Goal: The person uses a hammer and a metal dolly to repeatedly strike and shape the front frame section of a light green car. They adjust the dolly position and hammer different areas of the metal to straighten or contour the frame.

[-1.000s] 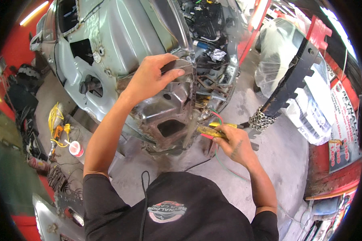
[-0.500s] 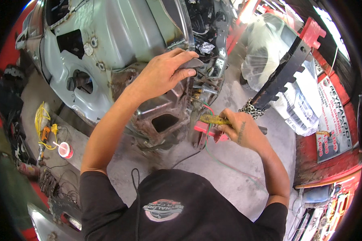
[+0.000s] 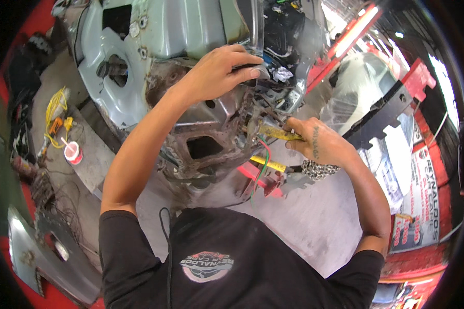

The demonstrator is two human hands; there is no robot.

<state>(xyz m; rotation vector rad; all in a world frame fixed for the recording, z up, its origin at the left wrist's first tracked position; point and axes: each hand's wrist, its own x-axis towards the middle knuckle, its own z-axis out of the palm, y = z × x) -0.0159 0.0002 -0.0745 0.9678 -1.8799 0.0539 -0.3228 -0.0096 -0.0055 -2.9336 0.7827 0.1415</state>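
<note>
A curved grey metal piece (image 3: 264, 71), thin and smooth, sits pinched and partly hidden just above the center of the frame, its rounded end exposed to the right. Right of center, a worn yellow tool (image 3: 279, 132), smudged dark along its length, lies firmly gripped and nearly level, its left end slightly higher; the covered portion conceals its full shape. The tool's left end is at the right edge of a stripped car body section (image 3: 205, 122), bare, rust-browned metal at the middle of the frame, its lower part pierced by a dark, roughly four-sided opening.
</note>
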